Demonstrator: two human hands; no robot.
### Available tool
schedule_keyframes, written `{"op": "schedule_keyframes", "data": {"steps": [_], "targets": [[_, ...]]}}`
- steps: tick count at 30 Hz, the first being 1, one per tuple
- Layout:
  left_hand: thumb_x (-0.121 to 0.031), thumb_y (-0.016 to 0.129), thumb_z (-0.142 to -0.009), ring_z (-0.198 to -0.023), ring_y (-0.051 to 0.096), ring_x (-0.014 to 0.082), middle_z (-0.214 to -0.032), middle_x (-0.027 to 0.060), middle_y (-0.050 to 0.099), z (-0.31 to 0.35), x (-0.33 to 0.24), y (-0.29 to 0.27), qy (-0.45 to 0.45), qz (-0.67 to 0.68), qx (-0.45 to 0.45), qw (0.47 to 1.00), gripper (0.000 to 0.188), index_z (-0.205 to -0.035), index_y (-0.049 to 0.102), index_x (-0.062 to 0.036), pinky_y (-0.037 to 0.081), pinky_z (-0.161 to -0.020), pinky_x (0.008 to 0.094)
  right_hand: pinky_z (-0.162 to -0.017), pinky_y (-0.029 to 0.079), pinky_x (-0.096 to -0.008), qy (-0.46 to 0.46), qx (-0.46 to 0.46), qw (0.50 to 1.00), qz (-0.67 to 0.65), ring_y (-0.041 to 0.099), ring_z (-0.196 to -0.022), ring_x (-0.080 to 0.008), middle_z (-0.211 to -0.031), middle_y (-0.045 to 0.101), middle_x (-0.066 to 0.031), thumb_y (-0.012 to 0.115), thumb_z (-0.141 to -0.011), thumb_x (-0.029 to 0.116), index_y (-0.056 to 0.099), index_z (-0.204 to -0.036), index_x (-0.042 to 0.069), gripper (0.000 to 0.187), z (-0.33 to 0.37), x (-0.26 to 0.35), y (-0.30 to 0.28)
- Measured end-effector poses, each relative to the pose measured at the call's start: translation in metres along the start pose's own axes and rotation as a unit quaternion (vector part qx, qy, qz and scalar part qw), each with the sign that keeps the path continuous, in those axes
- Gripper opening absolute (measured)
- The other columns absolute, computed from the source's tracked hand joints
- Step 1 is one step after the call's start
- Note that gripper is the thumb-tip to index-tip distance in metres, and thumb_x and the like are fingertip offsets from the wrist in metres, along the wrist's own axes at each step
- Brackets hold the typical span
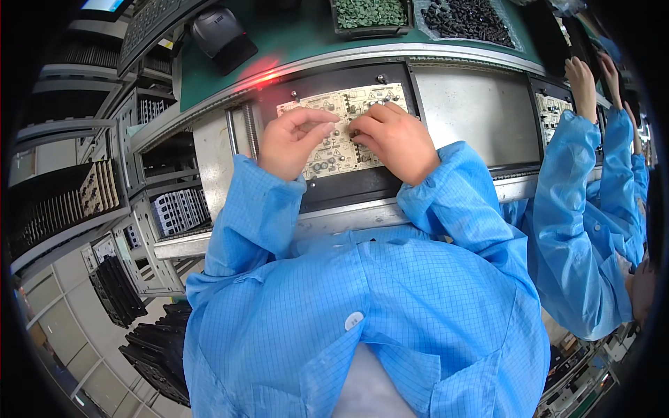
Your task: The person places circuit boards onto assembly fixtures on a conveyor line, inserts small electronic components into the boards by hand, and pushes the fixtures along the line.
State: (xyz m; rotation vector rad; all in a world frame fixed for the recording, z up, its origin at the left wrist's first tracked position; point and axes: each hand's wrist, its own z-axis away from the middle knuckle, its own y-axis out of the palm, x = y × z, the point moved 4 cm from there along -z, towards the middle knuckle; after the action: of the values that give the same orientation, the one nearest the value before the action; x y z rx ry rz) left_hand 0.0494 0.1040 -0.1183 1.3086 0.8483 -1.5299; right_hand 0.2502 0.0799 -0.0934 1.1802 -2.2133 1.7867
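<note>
A cream circuit board [380, 93] with several small round parts on it lies in a black carrier frame [345, 191] in front of me. My left hand [296, 141] hovers over the board's left half, its fingers loosely curved and the thumb a little apart from them; I see nothing between them. Over the board's right half, my right hand [398, 143] is closed in a pinch. A small dark component [354, 132] shows at its fingertips, close to the board's middle. The right hand hides part of the board beneath it.
Beyond the metal rail sit a tray of green parts [369, 14], a bag of black parts [465, 21] and a black scanner-like device [221, 36] by a red glow. Racks of boards [97, 189] stand left. A co-worker's arm [568, 167] and another board [552, 108] are right.
</note>
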Motion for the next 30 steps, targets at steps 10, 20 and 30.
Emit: {"op": "schedule_keyframes", "data": {"steps": [10,20,30], "targets": [[-0.006,0.077,-0.090,-0.083,0.070,0.0171,-0.096,0.0040,0.075,0.008,-0.025,0.036,0.086,-0.360,0.005,0.929,0.015,-0.104,0.076,-0.0067,0.056,-0.077,0.0320,-0.062,0.047,-0.0260,0.143,-0.027,0.960,-0.240,0.053,-0.067,-0.0097,-0.088,0.066,-0.0037,0.073,-0.096,0.006,0.067,-0.104,0.003,0.011,0.010,-0.018,-0.023],[-0.007,0.076,-0.083,-0.089,0.067,0.0276,-0.091,0.0044,0.071,-0.001,-0.021,0.058,0.297,-0.471,-0.032,0.830,0.010,-0.093,0.075,-0.0109,0.055,-0.080,0.0403,-0.058,0.044,-0.0250,0.188,-0.034,0.955,-0.228,0.050,-0.064,-0.0061,-0.077,0.064,-0.0014,0.077,-0.094,0.007,0.072,-0.105,0.002,0.013,0.034,-0.030,-0.025],[-0.007,0.076,-0.083,-0.091,0.067,0.0266,-0.091,0.0023,0.071,-0.001,-0.025,0.057,0.298,-0.500,-0.011,0.813,0.012,-0.093,0.076,-0.0129,0.054,-0.082,0.0401,-0.059,0.048,-0.0310,0.127,-0.024,0.981,-0.143,0.057,-0.063,-0.0163,-0.076,0.064,-0.0049,0.081,-0.087,0.008,0.072,-0.098,0.007,0.015,0.036,-0.017,-0.029]]}}
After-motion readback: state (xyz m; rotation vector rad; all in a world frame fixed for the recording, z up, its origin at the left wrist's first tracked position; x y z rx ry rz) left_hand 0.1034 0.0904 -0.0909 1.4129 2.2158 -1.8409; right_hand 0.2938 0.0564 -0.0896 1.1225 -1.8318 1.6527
